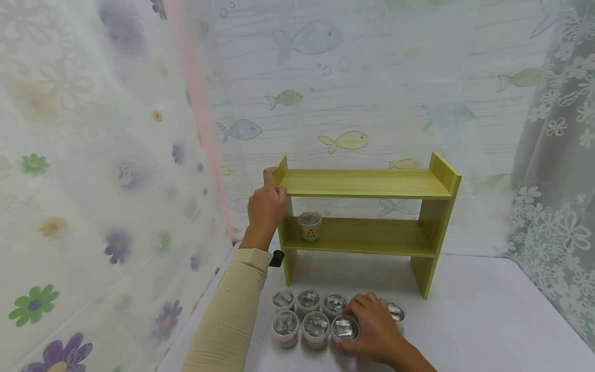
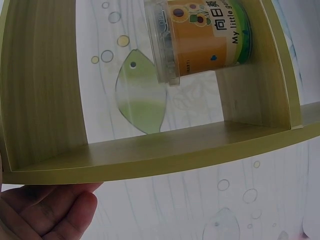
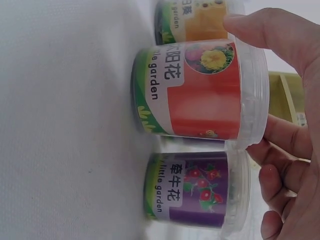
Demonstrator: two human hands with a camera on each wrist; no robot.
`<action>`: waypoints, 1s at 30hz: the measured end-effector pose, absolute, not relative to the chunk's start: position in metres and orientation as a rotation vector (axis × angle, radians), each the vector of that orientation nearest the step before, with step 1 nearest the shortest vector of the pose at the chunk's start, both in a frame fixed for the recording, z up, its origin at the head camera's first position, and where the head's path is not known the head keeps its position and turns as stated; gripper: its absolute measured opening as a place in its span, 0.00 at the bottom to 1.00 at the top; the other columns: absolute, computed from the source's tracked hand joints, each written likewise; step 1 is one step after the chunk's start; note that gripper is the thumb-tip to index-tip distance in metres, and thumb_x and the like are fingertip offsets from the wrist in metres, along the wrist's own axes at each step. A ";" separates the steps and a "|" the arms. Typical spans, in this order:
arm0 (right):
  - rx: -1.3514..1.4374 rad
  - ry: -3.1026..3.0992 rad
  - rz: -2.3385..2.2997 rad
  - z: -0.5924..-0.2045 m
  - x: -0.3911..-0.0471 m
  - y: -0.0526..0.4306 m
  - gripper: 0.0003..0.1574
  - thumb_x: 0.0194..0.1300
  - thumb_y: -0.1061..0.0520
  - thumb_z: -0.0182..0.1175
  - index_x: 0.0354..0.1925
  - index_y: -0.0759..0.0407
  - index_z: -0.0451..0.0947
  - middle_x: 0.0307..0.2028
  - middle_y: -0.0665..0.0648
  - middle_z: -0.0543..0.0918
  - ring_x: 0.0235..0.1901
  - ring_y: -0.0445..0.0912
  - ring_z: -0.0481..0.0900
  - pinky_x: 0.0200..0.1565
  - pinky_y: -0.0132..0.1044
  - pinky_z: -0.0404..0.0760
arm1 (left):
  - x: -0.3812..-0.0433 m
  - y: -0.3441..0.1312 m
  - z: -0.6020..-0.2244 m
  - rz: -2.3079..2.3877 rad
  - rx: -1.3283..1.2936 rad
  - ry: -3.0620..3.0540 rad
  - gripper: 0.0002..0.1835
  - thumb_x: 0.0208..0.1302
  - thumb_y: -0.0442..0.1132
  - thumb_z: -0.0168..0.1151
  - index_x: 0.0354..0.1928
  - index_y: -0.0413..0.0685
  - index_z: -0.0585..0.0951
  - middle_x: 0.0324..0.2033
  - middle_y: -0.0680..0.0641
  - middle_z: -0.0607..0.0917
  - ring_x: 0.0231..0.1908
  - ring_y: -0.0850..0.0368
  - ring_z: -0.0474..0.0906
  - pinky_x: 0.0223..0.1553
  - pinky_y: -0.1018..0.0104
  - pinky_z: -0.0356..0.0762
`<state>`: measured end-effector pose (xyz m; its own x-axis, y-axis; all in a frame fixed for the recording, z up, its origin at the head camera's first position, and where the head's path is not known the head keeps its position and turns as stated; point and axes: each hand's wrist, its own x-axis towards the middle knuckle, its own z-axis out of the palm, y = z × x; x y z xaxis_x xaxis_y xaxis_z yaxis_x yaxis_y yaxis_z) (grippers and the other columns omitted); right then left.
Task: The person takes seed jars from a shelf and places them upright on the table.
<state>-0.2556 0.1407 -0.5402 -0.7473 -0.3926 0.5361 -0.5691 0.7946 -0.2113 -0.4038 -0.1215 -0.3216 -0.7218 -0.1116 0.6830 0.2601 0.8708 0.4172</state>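
Observation:
My left hand (image 1: 267, 206) grips the upper left side panel of a yellow-green wooden shelf (image 1: 362, 183); in the left wrist view its curled fingers (image 2: 75, 207) lie against the panel's outer side. On the lower board stands an orange-labelled sunflower growing cup (image 1: 310, 226). Down on the table, my right hand (image 1: 376, 325) holds a red-labelled growing cup (image 3: 205, 90) by its clear lid, thumb on one side and fingers on the other. This cup (image 1: 345, 328) is upright, at the right end of the front row. A purple-labelled cup (image 3: 195, 190) and an orange-labelled cup (image 3: 200, 20) flank it.
Several more silver-topped cups (image 1: 309, 299) stand in two rows before the shelf. One cup (image 1: 395, 311) is partly hidden behind my right hand. A white cloth (image 1: 483, 310) covers the table. Printed curtains (image 1: 372, 93) hang behind and at both sides.

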 end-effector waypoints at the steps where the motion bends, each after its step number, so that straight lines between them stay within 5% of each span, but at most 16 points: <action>1: 0.714 -2.510 0.500 -0.540 -0.255 0.141 0.35 0.34 0.28 0.81 0.38 0.39 0.80 0.39 0.34 0.76 0.43 0.36 0.69 0.45 0.40 0.69 | -0.404 -0.121 -0.322 -0.641 -0.109 -2.290 0.26 0.75 0.42 0.45 0.73 0.57 0.62 0.11 0.46 0.71 0.10 0.52 0.60 0.13 0.60 0.57; 30: 0.706 -2.474 0.503 -0.541 -0.258 0.140 0.35 0.35 0.31 0.81 0.41 0.41 0.84 0.40 0.38 0.77 0.43 0.37 0.69 0.43 0.39 0.68 | -0.406 -0.122 -0.322 -0.643 -0.108 -2.297 0.26 0.75 0.43 0.44 0.73 0.58 0.62 0.12 0.45 0.73 0.10 0.51 0.62 0.12 0.60 0.59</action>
